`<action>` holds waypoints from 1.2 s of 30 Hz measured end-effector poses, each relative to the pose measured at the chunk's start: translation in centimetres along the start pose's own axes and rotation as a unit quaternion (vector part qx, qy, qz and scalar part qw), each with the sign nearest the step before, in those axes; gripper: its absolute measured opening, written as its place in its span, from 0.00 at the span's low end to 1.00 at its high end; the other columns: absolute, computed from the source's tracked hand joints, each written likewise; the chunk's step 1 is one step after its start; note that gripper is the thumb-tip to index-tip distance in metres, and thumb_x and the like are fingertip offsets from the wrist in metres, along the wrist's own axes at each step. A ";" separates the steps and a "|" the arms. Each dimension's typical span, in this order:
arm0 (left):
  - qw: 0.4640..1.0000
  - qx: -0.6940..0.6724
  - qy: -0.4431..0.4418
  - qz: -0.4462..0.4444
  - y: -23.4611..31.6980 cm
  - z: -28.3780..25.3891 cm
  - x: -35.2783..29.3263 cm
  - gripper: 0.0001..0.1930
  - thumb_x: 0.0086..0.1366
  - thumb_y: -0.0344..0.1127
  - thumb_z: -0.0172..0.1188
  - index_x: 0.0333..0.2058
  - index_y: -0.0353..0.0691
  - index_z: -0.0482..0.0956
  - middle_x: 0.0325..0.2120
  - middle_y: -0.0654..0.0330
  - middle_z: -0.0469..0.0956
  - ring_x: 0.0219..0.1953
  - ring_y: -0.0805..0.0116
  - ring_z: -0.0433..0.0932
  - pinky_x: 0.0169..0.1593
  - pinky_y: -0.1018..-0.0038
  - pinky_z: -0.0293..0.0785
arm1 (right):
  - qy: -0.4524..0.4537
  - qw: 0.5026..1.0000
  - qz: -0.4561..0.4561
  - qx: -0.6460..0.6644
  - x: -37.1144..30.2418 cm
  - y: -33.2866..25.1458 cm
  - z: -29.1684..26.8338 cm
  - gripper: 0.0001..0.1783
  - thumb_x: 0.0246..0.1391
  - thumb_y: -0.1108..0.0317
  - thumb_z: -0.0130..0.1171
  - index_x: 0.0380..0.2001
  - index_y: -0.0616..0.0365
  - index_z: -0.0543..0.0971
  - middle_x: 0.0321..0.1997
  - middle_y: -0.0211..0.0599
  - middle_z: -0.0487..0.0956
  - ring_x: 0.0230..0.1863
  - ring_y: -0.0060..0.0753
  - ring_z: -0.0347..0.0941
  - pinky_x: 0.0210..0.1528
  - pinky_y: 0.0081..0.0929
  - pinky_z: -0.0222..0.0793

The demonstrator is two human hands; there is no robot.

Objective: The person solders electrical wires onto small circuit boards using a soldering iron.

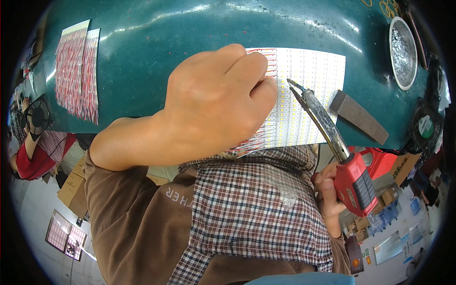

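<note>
My left hand (218, 97) is closed in a fist over the left part of a white sheet of LED strips (308, 95). Whatever its fingers pinch is hidden behind the knuckles. Small yellow LEDs run in rows along the sheet, and thin red and white wires (254, 144) fan out from its left edge, partly under my hand. My right hand (328, 192) grips a red soldering gun (357, 185) low at the table's front edge. The gun's metal barrel slants up and left, its pointed tip over the sheet, just right of my left fingers.
Two wired LED sheets (76, 71) overlap at the table's left. A grey-brown block (359, 116) lies against the sheet's right side; a round metal bowl (403, 53) stands beyond. Small black fans (424, 126) (38, 117) sit at both ends. A person in red (31, 159) is at far left.
</note>
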State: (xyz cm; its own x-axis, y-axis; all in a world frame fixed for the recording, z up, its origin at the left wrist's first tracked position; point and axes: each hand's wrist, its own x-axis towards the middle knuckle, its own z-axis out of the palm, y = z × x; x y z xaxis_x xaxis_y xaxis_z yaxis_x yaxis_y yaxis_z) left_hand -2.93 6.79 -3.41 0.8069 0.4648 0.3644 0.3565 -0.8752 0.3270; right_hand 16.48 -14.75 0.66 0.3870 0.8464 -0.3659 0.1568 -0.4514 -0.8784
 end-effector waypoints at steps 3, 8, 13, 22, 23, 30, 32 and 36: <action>0.999 0.005 0.031 0.011 -0.2 0.4 -0.1 0.14 0.35 0.26 0.63 0.27 0.41 0.81 0.18 0.68 0.68 0.18 0.75 0.65 0.17 0.79 0.59 | 0.003 1.000 -0.002 -0.003 0.0 0.3 -0.1 0.09 0.50 0.69 0.55 0.27 0.65 0.70 0.24 0.39 0.71 0.18 0.20 0.59 0.20 0.17 0.55; 0.999 -0.027 0.024 0.013 0.0 0.1 -0.1 0.13 0.36 0.25 0.63 0.27 0.41 0.81 0.18 0.67 0.67 0.17 0.75 0.65 0.17 0.80 0.59 | 0.001 1.000 0.016 -0.004 -0.1 -0.4 -0.1 0.11 0.51 0.66 0.56 0.30 0.66 0.72 0.22 0.36 0.71 0.18 0.21 0.62 0.21 0.18 0.57; 0.999 -0.027 0.010 0.015 0.0 0.0 -0.4 0.14 0.37 0.25 0.63 0.28 0.40 0.81 0.17 0.67 0.66 0.17 0.74 0.66 0.16 0.79 0.59 | -0.028 0.999 0.019 -0.011 0.1 -0.5 -0.8 0.08 0.52 0.69 0.56 0.30 0.65 0.73 0.22 0.34 0.71 0.22 0.23 0.65 0.27 0.21 0.61; 1.000 -0.021 0.001 0.015 0.0 -0.1 -0.4 0.14 0.38 0.25 0.63 0.29 0.38 0.81 0.16 0.66 0.65 0.17 0.74 0.66 0.16 0.79 0.59 | -0.079 0.997 0.017 -0.006 0.1 -0.3 -1.2 0.07 0.53 0.73 0.55 0.35 0.65 0.75 0.27 0.33 0.74 0.29 0.25 0.69 0.35 0.25 0.66; 1.000 -0.020 -0.001 0.014 0.0 -0.1 -0.4 0.14 0.38 0.25 0.63 0.29 0.38 0.81 0.16 0.66 0.65 0.17 0.74 0.66 0.16 0.79 0.59 | -0.080 0.997 0.019 -0.010 0.1 -0.1 -1.2 0.08 0.53 0.72 0.55 0.36 0.66 0.75 0.28 0.33 0.74 0.30 0.24 0.69 0.36 0.25 0.66; 1.000 -0.009 0.002 0.020 0.0 0.0 -0.4 0.14 0.38 0.26 0.62 0.29 0.38 0.81 0.16 0.66 0.65 0.17 0.75 0.66 0.16 0.80 0.59 | -0.087 0.996 0.021 0.020 0.4 -0.5 -0.7 0.10 0.53 0.74 0.54 0.39 0.66 0.74 0.31 0.34 0.75 0.32 0.24 0.70 0.39 0.25 0.67; 1.000 -0.010 -0.002 0.017 0.0 0.0 -0.4 0.14 0.37 0.26 0.62 0.29 0.38 0.81 0.16 0.66 0.65 0.17 0.75 0.66 0.16 0.80 0.59 | -0.001 0.999 0.041 -0.002 0.5 -1.1 0.4 0.11 0.51 0.66 0.56 0.27 0.65 0.71 0.22 0.36 0.71 0.22 0.22 0.64 0.26 0.18 0.59; 1.000 -0.010 -0.015 0.018 0.0 -0.1 -0.3 0.14 0.37 0.26 0.61 0.29 0.38 0.81 0.17 0.66 0.65 0.17 0.75 0.67 0.16 0.80 0.60 | 0.006 0.998 0.056 -0.009 0.1 -0.6 0.0 0.12 0.50 0.65 0.56 0.25 0.65 0.71 0.22 0.36 0.70 0.21 0.21 0.63 0.24 0.17 0.58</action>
State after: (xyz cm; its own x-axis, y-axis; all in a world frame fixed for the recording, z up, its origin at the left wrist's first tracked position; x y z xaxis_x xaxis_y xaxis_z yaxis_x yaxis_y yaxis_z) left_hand -3.23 6.63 -3.41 0.8331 0.4284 0.3500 0.3173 -0.8883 0.3320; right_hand 16.40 -14.42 1.17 0.4134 0.7871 -0.4577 0.1275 -0.5478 -0.8268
